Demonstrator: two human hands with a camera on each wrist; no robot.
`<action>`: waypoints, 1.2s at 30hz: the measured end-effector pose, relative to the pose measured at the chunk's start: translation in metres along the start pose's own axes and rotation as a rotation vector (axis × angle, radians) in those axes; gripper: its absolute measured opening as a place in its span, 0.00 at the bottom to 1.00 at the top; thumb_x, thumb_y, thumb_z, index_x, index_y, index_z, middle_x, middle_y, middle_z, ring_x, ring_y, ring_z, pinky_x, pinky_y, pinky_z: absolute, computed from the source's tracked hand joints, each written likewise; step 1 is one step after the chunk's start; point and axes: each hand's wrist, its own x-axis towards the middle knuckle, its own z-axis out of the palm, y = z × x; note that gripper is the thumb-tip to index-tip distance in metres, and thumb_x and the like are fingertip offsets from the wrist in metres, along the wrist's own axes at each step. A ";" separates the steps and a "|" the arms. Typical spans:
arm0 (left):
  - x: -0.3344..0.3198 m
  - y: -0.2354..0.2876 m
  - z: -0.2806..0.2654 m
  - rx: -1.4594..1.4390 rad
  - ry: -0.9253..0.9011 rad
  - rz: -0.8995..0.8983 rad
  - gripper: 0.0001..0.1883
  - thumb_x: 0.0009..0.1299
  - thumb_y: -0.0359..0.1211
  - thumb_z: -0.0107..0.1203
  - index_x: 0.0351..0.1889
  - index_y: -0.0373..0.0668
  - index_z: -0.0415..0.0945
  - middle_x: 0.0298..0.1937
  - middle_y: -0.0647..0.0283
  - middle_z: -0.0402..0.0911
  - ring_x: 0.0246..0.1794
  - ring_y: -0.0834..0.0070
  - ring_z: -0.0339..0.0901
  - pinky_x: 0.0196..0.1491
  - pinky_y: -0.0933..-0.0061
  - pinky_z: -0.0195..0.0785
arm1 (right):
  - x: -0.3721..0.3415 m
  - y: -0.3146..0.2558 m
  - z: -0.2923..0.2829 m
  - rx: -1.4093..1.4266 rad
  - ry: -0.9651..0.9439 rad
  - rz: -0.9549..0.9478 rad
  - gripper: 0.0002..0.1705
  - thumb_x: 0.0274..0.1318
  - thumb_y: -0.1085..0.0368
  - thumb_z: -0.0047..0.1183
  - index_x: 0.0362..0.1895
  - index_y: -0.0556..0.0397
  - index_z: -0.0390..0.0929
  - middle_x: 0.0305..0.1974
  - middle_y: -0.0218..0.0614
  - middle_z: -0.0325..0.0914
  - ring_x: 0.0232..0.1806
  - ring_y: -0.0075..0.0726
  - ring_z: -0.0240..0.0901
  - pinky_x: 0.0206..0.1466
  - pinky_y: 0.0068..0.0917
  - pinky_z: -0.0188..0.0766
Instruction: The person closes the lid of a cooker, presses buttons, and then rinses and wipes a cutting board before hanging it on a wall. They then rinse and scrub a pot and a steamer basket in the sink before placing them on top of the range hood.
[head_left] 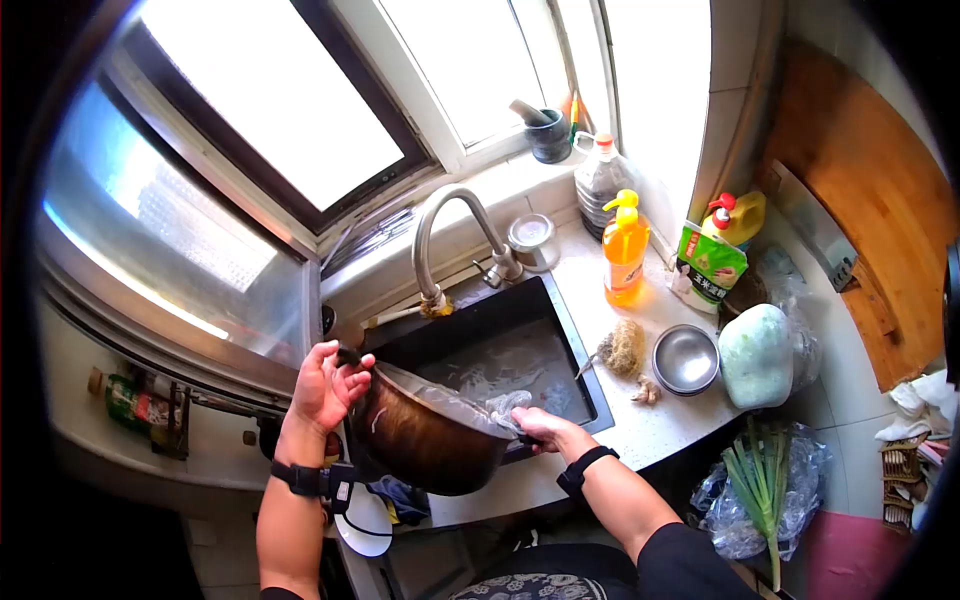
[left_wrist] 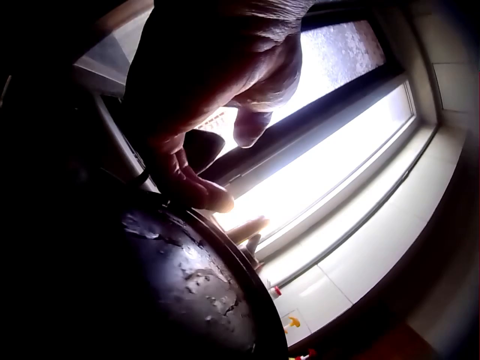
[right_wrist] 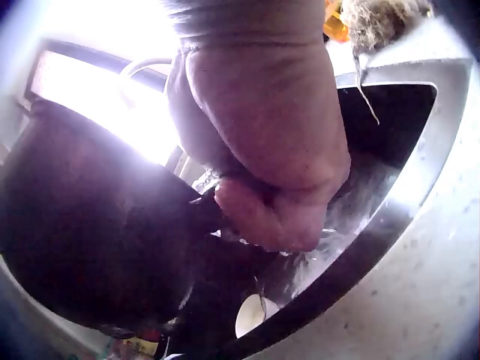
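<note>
A brown pot is held tilted over the near edge of the black sink, its mouth turned toward the basin. My left hand grips the dark handle at the pot's left, and in the left wrist view the left hand has its fingers bent at that handle beside the pot. The right hand grips the opposite handle, with clear crumpled plastic or film beside its fingers. In the right wrist view the right hand is curled at the pot's side. Cloudy water lies in the sink.
A curved faucet rises behind the sink. On the right counter stand an orange soap bottle, a metal bowl, a fibrous scrubber and a pale green melon. Green onions lie lower right. An open window is at the left.
</note>
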 end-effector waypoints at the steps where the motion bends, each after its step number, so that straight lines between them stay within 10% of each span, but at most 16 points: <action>1: 0.005 0.006 0.005 0.027 -0.028 -0.017 0.25 0.67 0.49 0.47 0.54 0.41 0.65 0.44 0.53 0.80 0.33 0.68 0.81 0.40 0.70 0.76 | 0.001 0.004 0.003 0.052 -0.045 -0.019 0.21 0.63 0.47 0.33 0.34 0.48 0.70 0.23 0.27 0.63 0.18 0.23 0.57 0.16 0.20 0.55; 16: 0.004 0.024 0.053 0.144 -0.066 -0.081 0.32 0.69 0.52 0.48 0.63 0.43 0.53 0.46 0.50 0.76 0.39 0.62 0.80 0.40 0.69 0.77 | 0.031 0.033 0.023 0.076 -0.160 0.037 0.15 0.63 0.44 0.40 0.40 0.33 0.74 0.27 0.21 0.70 0.23 0.16 0.61 0.16 0.15 0.52; 19: -0.007 0.019 0.043 0.153 -0.006 -0.044 0.25 0.70 0.52 0.46 0.55 0.42 0.65 0.45 0.52 0.77 0.39 0.63 0.80 0.41 0.69 0.76 | 0.031 0.032 0.022 0.087 -0.111 0.069 0.18 0.65 0.43 0.34 0.42 0.35 0.73 0.29 0.23 0.70 0.24 0.20 0.61 0.21 0.19 0.57; 25: -0.042 -0.012 0.000 0.084 0.122 -0.021 0.06 0.73 0.40 0.48 0.39 0.51 0.67 0.30 0.67 0.76 0.25 0.76 0.74 0.31 0.74 0.71 | 0.020 0.021 0.016 0.375 -0.085 -0.073 0.29 0.69 0.50 0.31 0.61 0.62 0.60 0.55 0.49 0.70 0.53 0.50 0.73 0.52 0.52 0.71; 31: -0.088 -0.042 -0.002 0.209 0.086 0.244 0.16 0.72 0.38 0.52 0.56 0.46 0.67 0.30 0.68 0.73 0.23 0.83 0.68 0.29 0.82 0.66 | 0.043 0.008 0.003 -0.059 0.275 -0.135 0.29 0.60 0.54 0.50 0.59 0.60 0.66 0.50 0.50 0.75 0.46 0.43 0.76 0.45 0.38 0.73; 36: -0.115 -0.034 0.007 0.292 0.135 0.522 0.20 0.69 0.33 0.57 0.58 0.39 0.69 0.28 0.71 0.73 0.24 0.86 0.66 0.29 0.85 0.62 | 0.028 -0.031 0.015 -0.040 0.649 -0.643 0.21 0.48 0.62 0.59 0.46 0.59 0.71 0.37 0.47 0.79 0.40 0.42 0.77 0.42 0.36 0.73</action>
